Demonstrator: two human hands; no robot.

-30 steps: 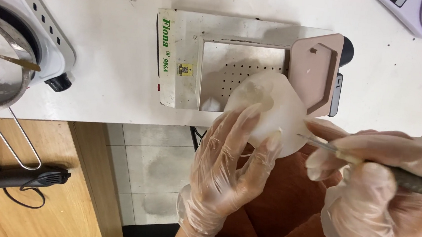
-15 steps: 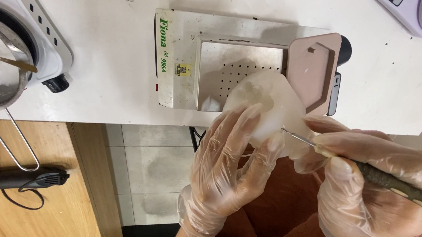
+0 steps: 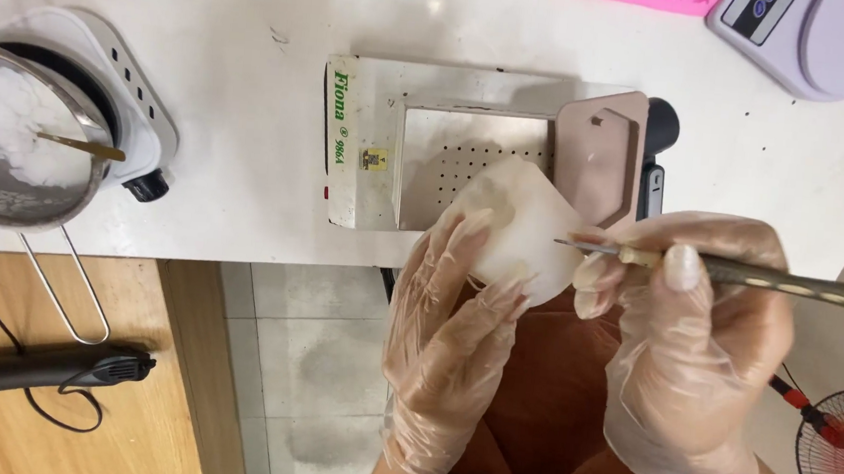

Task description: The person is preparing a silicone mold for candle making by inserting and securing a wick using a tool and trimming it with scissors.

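Gloved left hand [image 3: 449, 344] grasps a white translucent wax piece [image 3: 521, 230] just past the tabletop's [image 3: 239, 142] front edge. Gloved right hand [image 3: 695, 339] grips a thin needle-tipped tool [image 3: 730, 273], its tip beside the piece's right edge. Behind lies a perforated metal machine [image 3: 449, 144]; a wax-filled strainer [image 3: 18, 145] sits at the left edge.

Thin, clear, loosely wrinkled disposable plastic gloves are worn on the left hand [image 3: 449, 344] and the right hand [image 3: 694, 354], bunched at the wrists. A rust-orange garment is seen beneath.
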